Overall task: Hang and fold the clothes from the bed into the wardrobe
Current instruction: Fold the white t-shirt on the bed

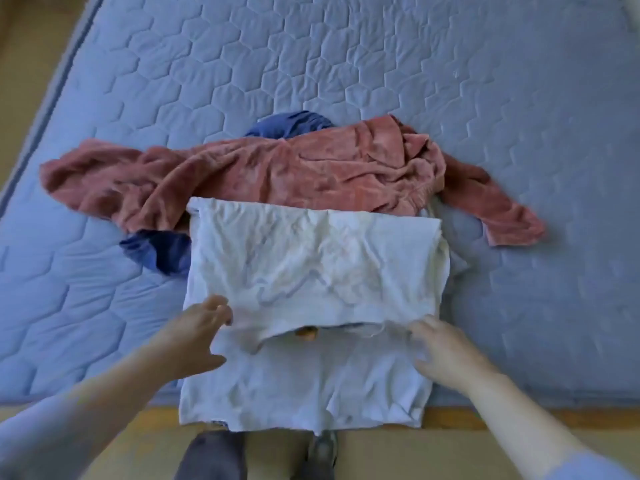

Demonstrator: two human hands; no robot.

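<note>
Mid-fold on the white T-shirt, which lies at the near edge of the mattress with its far half already doubled over. The left hand is at the shirt's left side, thumb and fingers spread wide. The right hand is splayed on the shirt's right side, blurry, apparently not pinching. Next I'd grab both fold corners and fold again. Beyond the shirt are a pink sweater and a blue garment.
</note>
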